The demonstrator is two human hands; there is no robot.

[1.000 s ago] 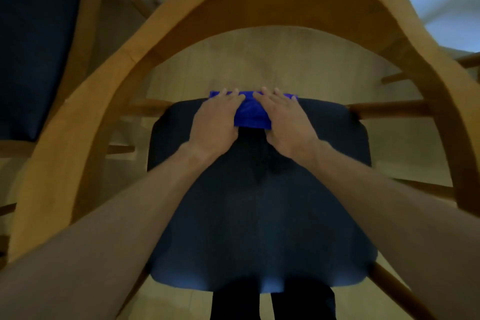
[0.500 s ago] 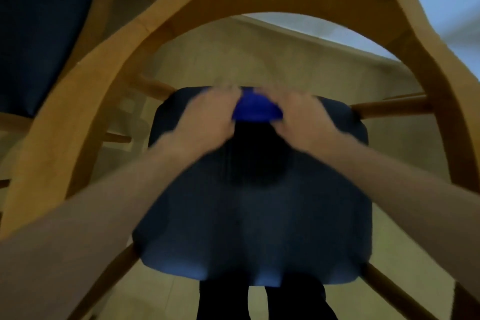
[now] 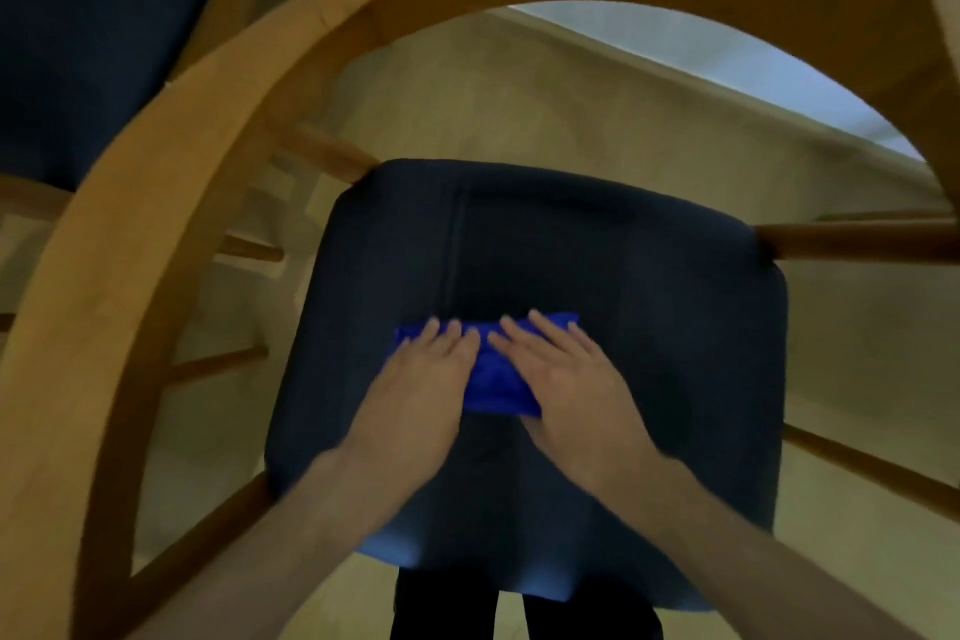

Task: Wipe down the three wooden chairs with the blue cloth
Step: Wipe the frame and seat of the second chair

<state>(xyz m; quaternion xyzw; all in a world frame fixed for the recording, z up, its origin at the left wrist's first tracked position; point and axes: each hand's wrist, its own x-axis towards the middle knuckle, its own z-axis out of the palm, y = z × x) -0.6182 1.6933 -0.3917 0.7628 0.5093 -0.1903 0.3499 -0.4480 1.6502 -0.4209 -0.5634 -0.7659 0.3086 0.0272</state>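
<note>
Blue cloth (image 3: 493, 379) (folded), flat hands pressing, padded seat (image 3: 649, 276)

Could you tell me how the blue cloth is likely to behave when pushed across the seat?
The blue cloth looks soft and folded, so it would probably bunch or crease. Pressed flat under the left hand and right hand, it likely slides along the seat.

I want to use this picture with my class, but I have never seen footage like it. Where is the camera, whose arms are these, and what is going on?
The camera sits on a person's head, looking down, so the two bare arms are their own. The left hand and right hand press flat on a folded blue cloth, which lies on the dark padded seat of a wooden chair. Its curved wooden back arches over the view. Neither hand grips; the fingers lie straight. A second chair shows at upper left.
</note>
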